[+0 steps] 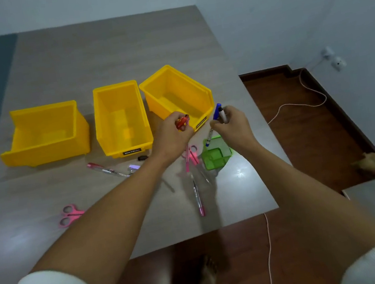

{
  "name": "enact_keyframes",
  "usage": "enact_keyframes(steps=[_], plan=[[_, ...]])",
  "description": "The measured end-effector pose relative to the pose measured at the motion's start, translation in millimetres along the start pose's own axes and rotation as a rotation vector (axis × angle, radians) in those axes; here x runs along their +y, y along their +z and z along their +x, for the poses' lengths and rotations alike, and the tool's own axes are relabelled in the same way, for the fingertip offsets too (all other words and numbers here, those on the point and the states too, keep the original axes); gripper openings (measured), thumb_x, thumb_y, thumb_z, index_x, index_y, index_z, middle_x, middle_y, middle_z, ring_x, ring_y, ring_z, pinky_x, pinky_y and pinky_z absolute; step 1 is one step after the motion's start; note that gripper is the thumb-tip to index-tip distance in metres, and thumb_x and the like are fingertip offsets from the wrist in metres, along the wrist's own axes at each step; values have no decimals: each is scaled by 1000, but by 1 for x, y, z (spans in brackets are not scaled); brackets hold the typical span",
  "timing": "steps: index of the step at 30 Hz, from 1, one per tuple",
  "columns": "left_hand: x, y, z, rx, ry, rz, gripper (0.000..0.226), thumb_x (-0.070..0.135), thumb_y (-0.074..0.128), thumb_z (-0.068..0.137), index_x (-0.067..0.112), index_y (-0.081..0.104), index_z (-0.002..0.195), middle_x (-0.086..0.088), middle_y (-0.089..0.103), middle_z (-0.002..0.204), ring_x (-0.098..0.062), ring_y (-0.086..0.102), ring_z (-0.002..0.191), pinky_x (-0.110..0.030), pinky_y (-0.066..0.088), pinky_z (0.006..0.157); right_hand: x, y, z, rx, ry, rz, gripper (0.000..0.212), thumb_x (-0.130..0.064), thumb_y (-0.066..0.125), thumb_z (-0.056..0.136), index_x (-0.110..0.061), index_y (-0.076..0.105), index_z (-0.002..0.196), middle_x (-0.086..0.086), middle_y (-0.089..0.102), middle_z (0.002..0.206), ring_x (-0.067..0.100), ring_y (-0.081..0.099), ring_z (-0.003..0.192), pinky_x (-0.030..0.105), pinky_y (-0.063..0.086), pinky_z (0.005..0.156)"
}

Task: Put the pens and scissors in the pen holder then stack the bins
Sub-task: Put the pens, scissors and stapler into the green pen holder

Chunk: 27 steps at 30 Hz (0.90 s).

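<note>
Head view: green mesh pen holder [217, 155] near table's [94, 58] right edge, just below right hand [233, 127]. Right fingers pinched on a blue-capped marker [216, 112] and a second pen [209, 136], tips angled down toward holder's far rim. Left hand [172, 135] closed on a pink pen [187, 158] plus something red, unclear what. Best to line tips over one compartment, lower, then release. Loose: pink scissors [70, 215], pink pen near front edge [198, 200], red-capped pen [106, 170]. Three yellow bins [120, 118] unstacked behind.
</note>
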<state>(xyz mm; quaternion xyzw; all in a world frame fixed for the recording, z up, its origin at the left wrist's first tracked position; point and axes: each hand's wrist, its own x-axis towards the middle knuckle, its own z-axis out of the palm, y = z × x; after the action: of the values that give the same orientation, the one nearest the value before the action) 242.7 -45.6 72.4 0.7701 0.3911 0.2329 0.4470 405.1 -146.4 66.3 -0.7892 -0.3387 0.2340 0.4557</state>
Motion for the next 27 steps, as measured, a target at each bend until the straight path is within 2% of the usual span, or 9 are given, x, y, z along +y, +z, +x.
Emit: enact_keyframes(steps=[5, 8, 10, 12, 15, 17, 21, 25, 27], plan=[[34, 34, 29, 71, 86, 15, 16, 30, 62, 94, 16, 70, 95, -2, 69, 82, -26, 63, 79, -45, 53, 69, 30, -17, -3, 0, 71, -35, 21, -20, 75, 85, -11, 60, 73, 5, 56, 64, 16, 48, 61, 36, 41, 59], [39, 49, 36, 76, 108, 16, 17, 32, 61, 95, 17, 69, 96, 4, 65, 78, -23, 60, 75, -44, 53, 69, 44, -16, -11, -52, 128, -37, 26, -15, 76, 81, -12, 56, 67, -1, 46, 60, 17, 40, 58, 32, 35, 59], [37, 60, 36, 64, 116, 22, 16, 32, 62, 96, 17, 69, 95, 6, 62, 76, -20, 57, 74, -42, 52, 69, 48, -20, -13, -68, 155, 3, 9, -14, 73, 83, -8, 66, 83, 1, 51, 67, 17, 46, 61, 30, 38, 59], [28, 71, 34, 40, 106, 41, 16, 32, 63, 96, 17, 68, 95, 6, 63, 77, -20, 59, 75, -41, 50, 69, 45, -26, -10, -41, 170, 65, 17, -18, 64, 89, -14, 66, 105, 0, 56, 78, 15, 51, 66, 30, 43, 62], [10, 86, 27, -10, 60, 98, 15, 37, 62, 96, 22, 68, 95, 6, 65, 77, -23, 63, 77, -37, 50, 66, 36, -38, 2, -2, 158, 240, 18, -23, 44, 94, -21, 57, 107, -2, 48, 74, 12, 44, 61, 34, 39, 58], [1, 93, 22, -63, 17, 75, 18, 38, 62, 96, 23, 70, 99, 7, 64, 78, -25, 66, 80, -32, 48, 66, 28, -46, 10, 12, 136, 329, 15, -17, 40, 101, -16, 54, 109, 1, 46, 78, 12, 46, 63, 36, 48, 57], [6, 91, 28, 3, -47, -37, 30, 47, 54, 92, 22, 67, 103, -4, 62, 90, -28, 61, 87, -38, 49, 74, 22, -48, 17, 84, 8, 399, 8, -13, 60, 100, -18, 61, 107, 0, 58, 91, 12, 58, 81, 33, 56, 73], [37, 76, 39, 81, -43, -203, 26, 30, 46, 104, 12, 64, 109, -4, 58, 83, -19, 56, 77, -43, 53, 65, 42, -34, 8, 70, -50, 212, 10, -16, 72, 91, -12, 65, 97, -4, 61, 79, 10, 57, 72, 32, 52, 70], [44, 75, 43, 114, -45, -273, 24, 26, 47, 106, 11, 64, 114, 1, 61, 85, -14, 58, 79, -40, 56, 70, 54, -27, 0, 45, -2, 95, 11, -18, 74, 90, -14, 65, 91, -8, 60, 75, 6, 54, 67, 21, 46, 63]])
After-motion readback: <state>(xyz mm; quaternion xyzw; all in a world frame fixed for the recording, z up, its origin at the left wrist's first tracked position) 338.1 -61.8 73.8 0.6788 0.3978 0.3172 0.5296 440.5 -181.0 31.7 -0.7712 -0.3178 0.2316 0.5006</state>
